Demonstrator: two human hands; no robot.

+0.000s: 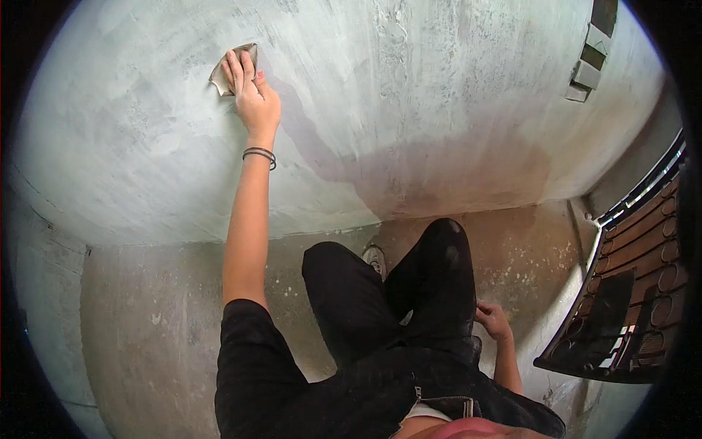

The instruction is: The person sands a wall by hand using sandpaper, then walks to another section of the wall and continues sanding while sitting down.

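My left hand (pixel 252 88) is stretched up to the pale, patchy wall (pixel 329 95). Its fingers press a folded brownish sheet (pixel 222 82), possibly sandpaper, flat against that wall. Two dark bands circle the wrist. On the other side, my right hand (pixel 494 320) hangs low beside my right thigh, its fingertips close to the black trousers (pixel 439 285). Those fingers are partly hidden by the leg, and whether they hold anything does not show.
A metal grille (pixel 629 293) with scrollwork stands at the right. Grey blocks (pixel 587 74) sit along a dark strip on the upper right wall. The stained concrete floor (pixel 161 322) runs below the wall. One shoe (pixel 374 260) shows between my knees.
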